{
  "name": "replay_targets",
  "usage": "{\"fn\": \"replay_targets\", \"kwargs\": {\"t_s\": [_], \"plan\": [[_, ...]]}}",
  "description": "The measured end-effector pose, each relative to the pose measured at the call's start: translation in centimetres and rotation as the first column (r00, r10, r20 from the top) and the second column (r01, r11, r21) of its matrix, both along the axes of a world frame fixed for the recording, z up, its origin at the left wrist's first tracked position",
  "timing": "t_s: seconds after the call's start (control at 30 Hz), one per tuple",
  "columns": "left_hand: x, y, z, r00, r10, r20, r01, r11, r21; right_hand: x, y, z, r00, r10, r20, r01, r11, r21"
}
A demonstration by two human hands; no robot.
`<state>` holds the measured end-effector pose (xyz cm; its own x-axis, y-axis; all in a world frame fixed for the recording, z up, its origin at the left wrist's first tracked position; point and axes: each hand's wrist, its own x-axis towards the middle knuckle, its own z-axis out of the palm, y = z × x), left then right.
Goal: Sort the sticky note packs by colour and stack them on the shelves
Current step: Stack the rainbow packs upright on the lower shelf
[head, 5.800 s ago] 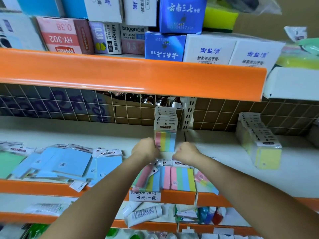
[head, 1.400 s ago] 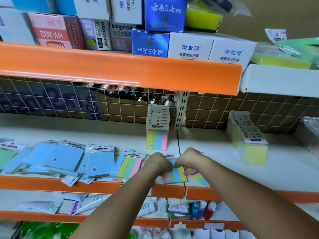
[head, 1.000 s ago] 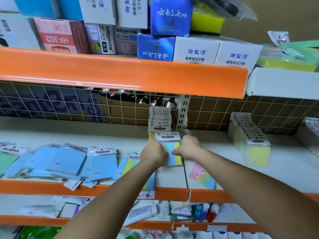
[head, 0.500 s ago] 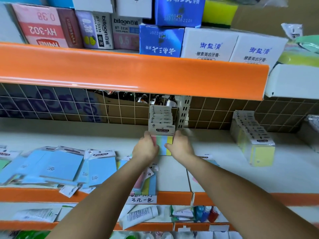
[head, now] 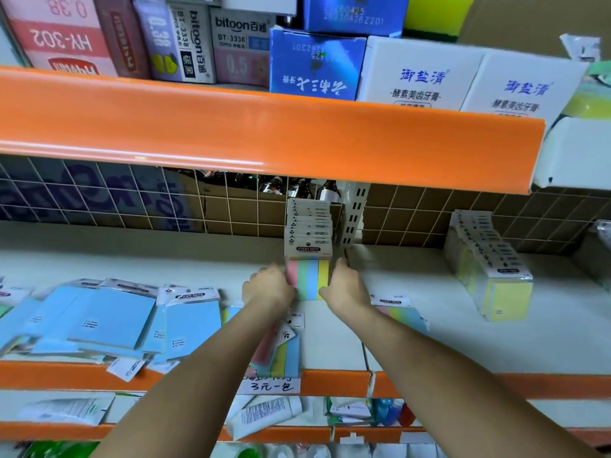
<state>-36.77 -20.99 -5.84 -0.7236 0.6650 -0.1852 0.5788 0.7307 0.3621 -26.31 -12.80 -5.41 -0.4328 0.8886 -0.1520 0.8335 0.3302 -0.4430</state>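
A: Half a second back both hands were already at the upright row of striped packs; since then they have slid a little down the front pack's sides, and the view has tipped up slightly.

B: Take me through it, biggest first, all against that row.

A: The white metal shelf with the orange front lip (head: 330,345) carries everything. To the left of the upright row of rainbow-striped sticky note packs (head: 308,226), near the lip, the loose heap of light-blue sticky note packs in clear sleeves (head: 109,319) lies unsorted. Well to the right, the upright row of pale-yellow sticky note packs (head: 489,269) looks finished.

B: And the pack in hand?

A: The front rainbow-striped pack with the white header card (head: 308,276) stands upright at the row's near end, touching the one behind. The left hand (head: 269,289) pinches its pink edge; the right hand (head: 340,285) grips its yellow edge, fingers curled.

B: What is left?

A: I'd judge two rows well begun. In front of the row, a few flat striped packs (head: 281,355) and one more striped pack (head: 401,312) just right of the right wrist wait, besides the blue heap.
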Motion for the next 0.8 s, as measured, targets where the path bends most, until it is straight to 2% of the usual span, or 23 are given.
{"fn": "replay_targets", "kwargs": {"t_s": [0.13, 0.63, 0.73, 0.8], "plan": [[-0.3, 0.2, -0.8, 0.999, -0.03, -0.024, 0.029, 0.999, -0.035, 0.2, 0.2, -0.2, 0.999, 0.021, 0.046, -0.019, 0.998, -0.059], [0.0, 0.4, -0.8, 0.997, -0.014, -0.07, 0.011, 0.999, -0.049, 0.1, 0.4, -0.8, 0.994, 0.059, 0.096, -0.058, 0.998, -0.006], [0.8, 0.3, -0.5, 0.999, 0.029, -0.044, -0.03, 0.999, -0.013, 0.6, 0.6, -0.1, 0.993, 0.079, 0.086, -0.076, 0.996, -0.036], [1.5, 0.2, 0.1, 0.994, 0.071, -0.08, -0.067, 0.997, 0.049, 1.4, 1.0, 0.6, 0.992, 0.09, 0.084, -0.091, 0.996, 0.005]]}}
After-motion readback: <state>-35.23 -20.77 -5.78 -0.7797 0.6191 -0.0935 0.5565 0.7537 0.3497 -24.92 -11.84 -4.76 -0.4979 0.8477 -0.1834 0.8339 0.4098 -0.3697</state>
